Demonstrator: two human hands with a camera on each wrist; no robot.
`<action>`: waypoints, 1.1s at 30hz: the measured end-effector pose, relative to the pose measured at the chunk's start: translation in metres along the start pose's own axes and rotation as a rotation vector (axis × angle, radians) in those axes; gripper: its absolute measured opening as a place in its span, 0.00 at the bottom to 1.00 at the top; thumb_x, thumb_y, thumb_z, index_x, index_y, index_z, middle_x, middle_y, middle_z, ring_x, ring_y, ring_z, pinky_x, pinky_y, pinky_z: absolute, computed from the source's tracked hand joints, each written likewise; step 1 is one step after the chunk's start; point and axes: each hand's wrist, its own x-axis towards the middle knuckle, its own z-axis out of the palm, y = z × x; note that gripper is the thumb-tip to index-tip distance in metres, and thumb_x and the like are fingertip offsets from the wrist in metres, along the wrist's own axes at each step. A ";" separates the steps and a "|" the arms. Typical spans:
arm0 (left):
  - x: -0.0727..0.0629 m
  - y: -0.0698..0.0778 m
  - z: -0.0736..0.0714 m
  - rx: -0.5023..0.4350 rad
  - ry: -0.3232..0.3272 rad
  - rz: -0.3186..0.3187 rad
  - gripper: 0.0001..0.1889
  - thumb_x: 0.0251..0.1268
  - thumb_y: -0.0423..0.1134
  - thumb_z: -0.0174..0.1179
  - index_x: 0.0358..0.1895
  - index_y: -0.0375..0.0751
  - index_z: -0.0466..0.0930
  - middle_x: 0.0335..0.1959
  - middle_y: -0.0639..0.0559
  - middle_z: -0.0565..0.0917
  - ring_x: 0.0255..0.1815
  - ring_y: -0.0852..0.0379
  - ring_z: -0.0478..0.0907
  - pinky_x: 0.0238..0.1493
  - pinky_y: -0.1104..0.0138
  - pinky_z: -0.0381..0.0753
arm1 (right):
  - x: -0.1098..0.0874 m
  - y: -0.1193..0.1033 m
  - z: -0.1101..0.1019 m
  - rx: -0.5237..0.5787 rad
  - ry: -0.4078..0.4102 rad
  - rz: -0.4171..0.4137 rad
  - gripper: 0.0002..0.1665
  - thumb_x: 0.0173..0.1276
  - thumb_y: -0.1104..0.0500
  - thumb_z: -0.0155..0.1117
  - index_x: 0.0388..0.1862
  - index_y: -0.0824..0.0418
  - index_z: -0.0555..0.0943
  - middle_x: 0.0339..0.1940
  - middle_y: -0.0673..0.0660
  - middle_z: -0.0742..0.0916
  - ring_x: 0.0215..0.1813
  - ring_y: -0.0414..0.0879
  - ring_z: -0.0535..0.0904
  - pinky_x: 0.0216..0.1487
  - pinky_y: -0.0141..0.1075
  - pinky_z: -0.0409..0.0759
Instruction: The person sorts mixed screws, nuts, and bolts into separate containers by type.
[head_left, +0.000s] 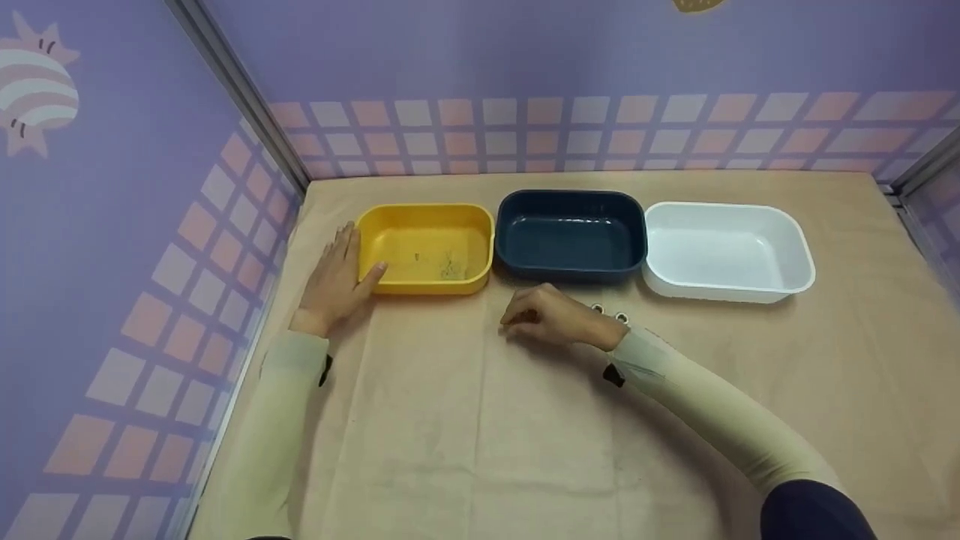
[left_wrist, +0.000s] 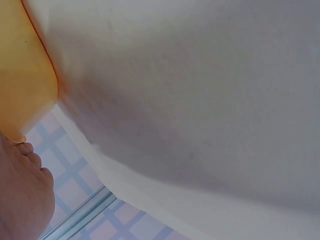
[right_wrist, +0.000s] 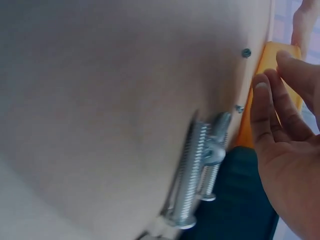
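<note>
My left hand (head_left: 334, 283) lies along the left side of the yellow bin (head_left: 435, 288), fingers straight and thumb across its front left corner. My right hand (head_left: 551, 315) is over the cloth in front of the dark blue bin (head_left: 570, 274), fingers bent. In the right wrist view a gap separates thumb and fingertips, and nothing shows between them. Metal bolts (right_wrist: 190, 180) lie on the cloth in that view, mostly hidden by the hand in the head view. Two small nuts, a farther one (right_wrist: 246, 53) and a nearer one (right_wrist: 240, 108), rest near the fingers.
A white bin (head_left: 720, 292) stands right of the dark blue one, the three bins in a row. Small dark pieces (head_left: 454, 268) lie inside the yellow bin. Patterned purple panels (head_left: 480, 60) enclose the back and sides of the cloth-covered table (head_left: 547, 450).
</note>
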 end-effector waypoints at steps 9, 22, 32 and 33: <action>0.003 0.000 -0.004 -0.014 0.037 0.035 0.48 0.86 0.63 0.43 0.86 0.26 0.40 0.89 0.32 0.43 0.90 0.34 0.39 0.89 0.44 0.39 | 0.000 0.003 -0.002 -0.052 -0.077 0.014 0.08 0.70 0.64 0.76 0.47 0.60 0.93 0.41 0.55 0.89 0.42 0.43 0.82 0.44 0.34 0.84; 0.003 0.000 -0.001 -0.003 0.016 0.018 0.49 0.85 0.65 0.41 0.86 0.28 0.38 0.89 0.33 0.41 0.91 0.37 0.37 0.89 0.45 0.38 | -0.001 0.008 0.001 -0.020 -0.071 0.031 0.07 0.70 0.65 0.76 0.46 0.60 0.94 0.41 0.56 0.91 0.44 0.44 0.83 0.47 0.33 0.83; 0.001 -0.002 0.001 -0.015 0.018 0.023 0.49 0.85 0.65 0.42 0.86 0.27 0.39 0.89 0.33 0.41 0.90 0.36 0.38 0.89 0.44 0.38 | 0.000 0.006 0.002 -0.024 -0.082 0.019 0.06 0.70 0.64 0.76 0.45 0.61 0.94 0.41 0.55 0.91 0.42 0.42 0.83 0.45 0.32 0.83; 0.001 -0.002 0.001 -0.015 0.019 0.022 0.49 0.85 0.64 0.42 0.86 0.27 0.39 0.89 0.33 0.41 0.90 0.36 0.38 0.89 0.44 0.38 | 0.001 0.006 0.002 -0.032 -0.085 0.016 0.06 0.71 0.64 0.76 0.45 0.61 0.94 0.41 0.55 0.91 0.42 0.42 0.83 0.45 0.32 0.83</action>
